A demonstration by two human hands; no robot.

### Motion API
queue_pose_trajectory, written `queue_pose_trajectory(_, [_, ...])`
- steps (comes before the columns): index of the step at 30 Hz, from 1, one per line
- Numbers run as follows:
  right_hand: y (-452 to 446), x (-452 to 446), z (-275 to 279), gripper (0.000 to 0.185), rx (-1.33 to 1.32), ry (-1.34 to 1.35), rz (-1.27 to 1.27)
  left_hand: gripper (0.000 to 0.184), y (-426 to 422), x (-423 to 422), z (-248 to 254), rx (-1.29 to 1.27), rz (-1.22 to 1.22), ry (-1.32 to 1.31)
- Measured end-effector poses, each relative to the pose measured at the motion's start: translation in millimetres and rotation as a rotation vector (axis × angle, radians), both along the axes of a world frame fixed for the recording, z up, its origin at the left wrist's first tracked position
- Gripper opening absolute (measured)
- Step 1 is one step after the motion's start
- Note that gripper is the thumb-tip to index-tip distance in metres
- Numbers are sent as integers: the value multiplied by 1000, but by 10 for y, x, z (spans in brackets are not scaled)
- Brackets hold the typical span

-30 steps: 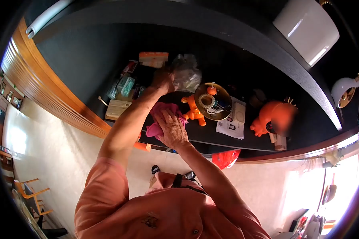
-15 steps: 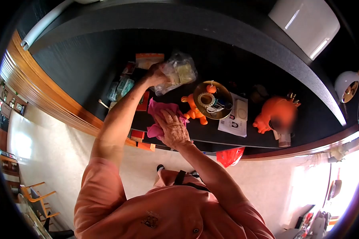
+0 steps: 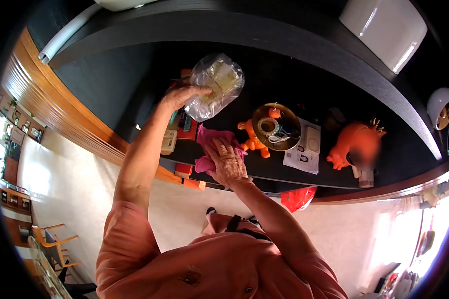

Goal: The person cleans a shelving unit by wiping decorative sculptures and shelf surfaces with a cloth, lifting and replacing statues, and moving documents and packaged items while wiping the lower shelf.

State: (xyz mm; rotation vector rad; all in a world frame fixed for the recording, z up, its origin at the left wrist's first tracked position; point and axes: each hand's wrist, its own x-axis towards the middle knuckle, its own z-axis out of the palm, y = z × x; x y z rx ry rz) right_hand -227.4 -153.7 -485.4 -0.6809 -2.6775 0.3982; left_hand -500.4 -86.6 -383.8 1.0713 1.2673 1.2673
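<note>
Your left hand (image 3: 177,97) grasps a clear plastic bag (image 3: 219,85) while your right hand (image 3: 229,163) lies flat, fingers unclenched, on a pink cloth (image 3: 212,134) near the black shelf (image 3: 269,167)'s front edge.

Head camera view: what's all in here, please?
Shelf: one, black, centre
Plastic bag: one, clear, upper centre
Cloth: one, pink, centre
Round tray: one, brassy, right of cloth
Small figure: one, orange, left of tray
Papers: count unclear, white, beside tray
Large figure: one, orange, right
Red bag: one, red, below shelf
Container: one, white, top right
Small items: several, mixed colours, shelf's left
Chair: one, brown, lower left
Left hand: one, bare, holding plastic bag
Right hand: one, bare, on cloth
</note>
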Motion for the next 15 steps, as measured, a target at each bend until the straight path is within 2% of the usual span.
queue_pose_trajectory(3, [10, -7, -38, 83, 6, 6, -3, 59, -110, -49, 114, 63, 4, 13])
queue_pose_trajectory(9, [0, -1, -19, 83, 10, -2, -7, 51, -401, -71, 361, -45, -29, -209])
queue_pose_trajectory(12, [3, -4, 0, 84, 1, 21, 4, 49, -492, -117, 242, -44, 112, -389])
queue_pose_trajectory(13, [-3, -14, 7, 84, -5, 26, -2, 48, -421, -238, 74, 2, 50, -466])
queue_pose_trajectory(15, [-22, -31, 26, 85, -16, 31, -20, 49, -471, -189, 163, -7, -14, -465])
